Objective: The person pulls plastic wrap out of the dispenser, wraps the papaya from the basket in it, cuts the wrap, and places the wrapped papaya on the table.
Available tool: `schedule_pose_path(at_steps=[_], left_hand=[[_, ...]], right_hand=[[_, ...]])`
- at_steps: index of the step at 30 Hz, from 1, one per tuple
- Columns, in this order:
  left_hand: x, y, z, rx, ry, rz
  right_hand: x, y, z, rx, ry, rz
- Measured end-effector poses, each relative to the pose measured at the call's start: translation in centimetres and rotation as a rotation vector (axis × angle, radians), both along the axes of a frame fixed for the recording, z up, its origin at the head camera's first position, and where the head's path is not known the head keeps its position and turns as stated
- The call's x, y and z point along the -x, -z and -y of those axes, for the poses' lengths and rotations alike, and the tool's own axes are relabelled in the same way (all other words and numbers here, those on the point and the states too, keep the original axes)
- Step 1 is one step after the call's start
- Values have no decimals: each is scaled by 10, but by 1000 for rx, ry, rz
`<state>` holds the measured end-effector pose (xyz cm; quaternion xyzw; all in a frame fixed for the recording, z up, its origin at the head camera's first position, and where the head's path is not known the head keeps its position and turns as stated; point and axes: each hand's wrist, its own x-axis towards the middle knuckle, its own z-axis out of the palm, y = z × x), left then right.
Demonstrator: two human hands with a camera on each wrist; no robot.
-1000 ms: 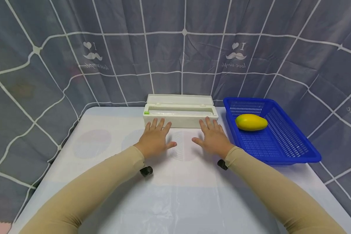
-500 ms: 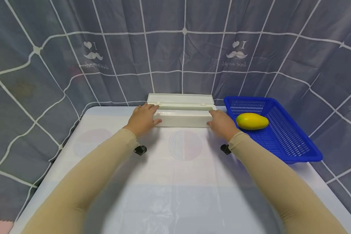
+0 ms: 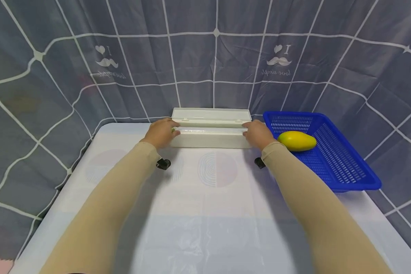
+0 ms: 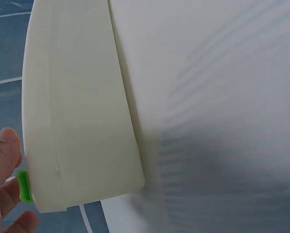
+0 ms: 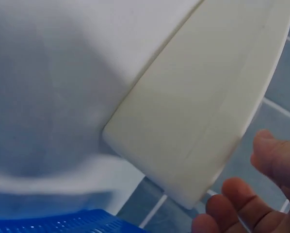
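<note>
A long white cling film dispenser box [image 3: 210,140] stands at the back of the table, its lid [image 3: 210,114] tipped up behind it. A clear, shiny strip [image 3: 210,130] runs along its open top. My left hand [image 3: 160,132] is at the box's left end, thumb and fingers apart beside the green slider [image 4: 24,186]. At the other end is my right hand [image 3: 259,134], fingers loosely bent. The right wrist view shows its thumb [image 5: 276,150] and fingers apart, with nothing visibly held between them. Whether either hand touches the film is hard to tell.
A blue plastic basket [image 3: 346,160] stands at the right of the table, close to my right forearm. In it lies a yellow papaya-like fruit [image 3: 297,141]. A grey checked curtain [image 3: 191,57] hangs behind the white-covered table [image 3: 212,205].
Both hands have moved from in front of the box, fingers spread, up and outward to its two ends. The fingers are now bent over the top. The box has stayed in place.
</note>
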<state>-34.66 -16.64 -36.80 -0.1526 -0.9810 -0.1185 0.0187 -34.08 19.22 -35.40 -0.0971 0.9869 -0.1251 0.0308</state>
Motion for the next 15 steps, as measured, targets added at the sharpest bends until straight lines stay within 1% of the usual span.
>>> schedule_pose_path(at_steps=[7, 10, 15], left_hand=[[7, 4, 5, -53, -18, 25], [9, 5, 6, -70, -24, 24], [9, 4, 6, -88, -23, 32]], right_hand=[[8, 6, -5, 30, 27, 40], [11, 9, -7, 28, 21, 35], [17, 13, -10, 18, 1, 21]])
